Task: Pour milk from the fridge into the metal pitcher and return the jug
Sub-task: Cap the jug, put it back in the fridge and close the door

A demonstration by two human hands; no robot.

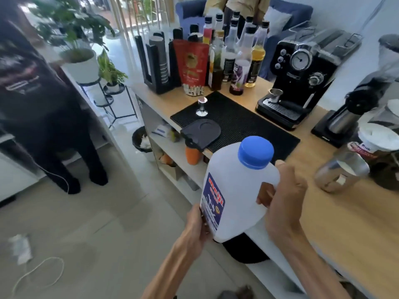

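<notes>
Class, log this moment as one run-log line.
phase: return jug | milk jug: capped, held by right hand, left hand | metal pitcher: milk inside, on counter

We see a white milk jug (239, 190) with a bright blue cap (255, 152) and a blue label (212, 205) carrying red lettering and small white figures. The metal pitcher (340, 173) is shiny silver, with white inside. The table (345, 223) is pale wood with a white edge, and on it lies a black mat (241, 124) with a fine dotted texture. The coffee machine (302, 78) is black with chrome trim. A pouch (191, 65) is red with gold print. The floor (97, 223) is light grey tile.
</notes>
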